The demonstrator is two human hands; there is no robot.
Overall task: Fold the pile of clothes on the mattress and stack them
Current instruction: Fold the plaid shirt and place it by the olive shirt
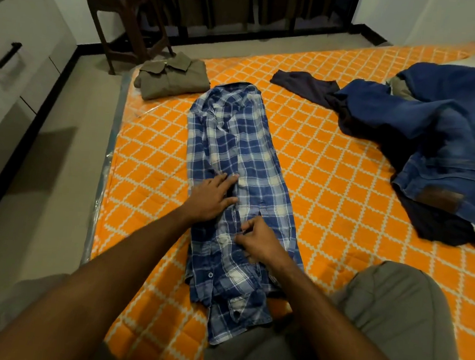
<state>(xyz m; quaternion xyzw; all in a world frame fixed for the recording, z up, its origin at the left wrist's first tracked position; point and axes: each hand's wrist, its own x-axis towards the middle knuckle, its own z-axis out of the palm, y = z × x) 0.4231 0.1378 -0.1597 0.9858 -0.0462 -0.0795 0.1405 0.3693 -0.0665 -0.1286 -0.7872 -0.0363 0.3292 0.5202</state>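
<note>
I watch the left hand [213, 196] press flat, fingers spread, on the plaid shirt [237, 197] lying lengthwise on the mattress [332, 174]; the right hand [256, 241] pinches its placket (soft, light cloth, best gripped along hems).

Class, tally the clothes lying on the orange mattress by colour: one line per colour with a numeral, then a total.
Blue-and-white plaid shirt, under both hands: 1
Olive folded shirt: 1
Blue jeans: 1
Dark navy garment: 1
Total: 4 clearly visible; the pile on the right may hide more.
</note>
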